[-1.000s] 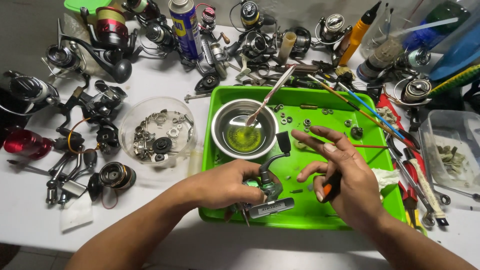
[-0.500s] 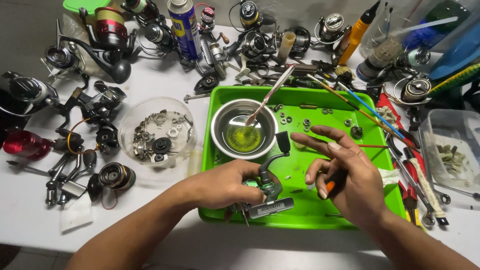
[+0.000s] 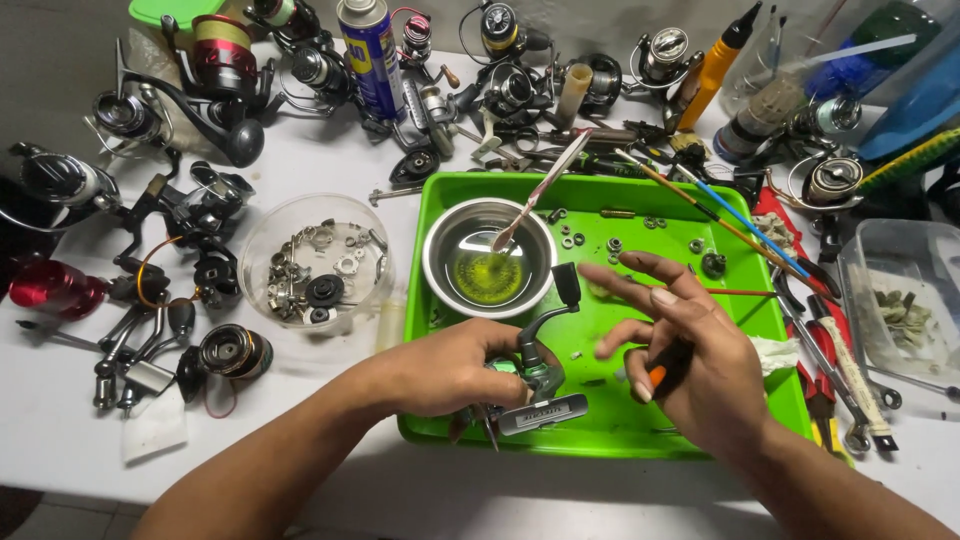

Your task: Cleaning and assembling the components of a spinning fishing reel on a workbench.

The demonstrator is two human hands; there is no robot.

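Head view: the left hand (image 3: pixel 455 365) has its fingers wrapped tight around a small spinning reel (image 3: pixel 530 375), pinning it low in the green tray (image 3: pixel 600 435). The right hand (image 3: pixel 700 360) spreads its upper fingers loose, while the lower ones pinch an orange-handled tool (image 3: pixel 660 372). The reel looks like a dense, hard metal lump, probably oily and slick, so the body is the safest hold. Its thin stem and long axis run up toward the steel bowl (image 3: pixel 445 240); the foot points right.
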